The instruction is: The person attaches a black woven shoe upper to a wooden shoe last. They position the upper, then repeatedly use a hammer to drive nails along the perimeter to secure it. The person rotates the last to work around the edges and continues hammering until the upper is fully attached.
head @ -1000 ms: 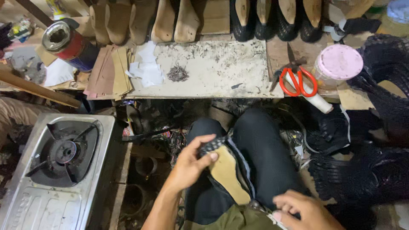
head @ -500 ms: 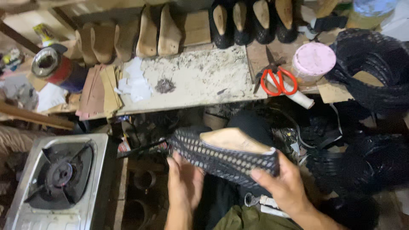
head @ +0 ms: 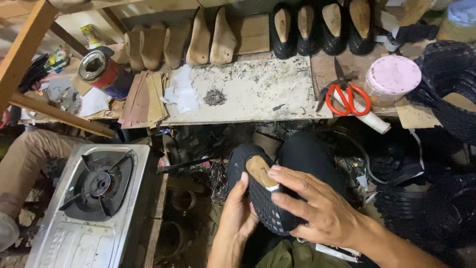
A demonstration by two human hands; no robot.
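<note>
A black woven shoe upper (head: 265, 206) stretched over a wooden last (head: 261, 170) rests on my lap. My left hand (head: 237, 211) cups its left side from below. My right hand (head: 317, 206) lies flat over its right side, fingers spread across the mesh. The last's pale top shows between my thumbs. Both hands grip the same shoe, just below the workbench (head: 258, 94).
On the bench lie red-handled scissors (head: 347, 99), a pile of small nails (head: 214, 97), a tin can (head: 101, 72), card pieces (head: 146, 99) and a pink-lidded jar (head: 393, 77). Wooden lasts (head: 198, 42) and black lasted shoes (head: 322, 27) line the back. A gas stove (head: 94, 198) stands left; black woven pieces (head: 446, 198) are heaped at the right.
The shoe has been turned from lying crosswise to standing heel-up in my lap. My right hand moved up over its side; my left hand stays underneath.
</note>
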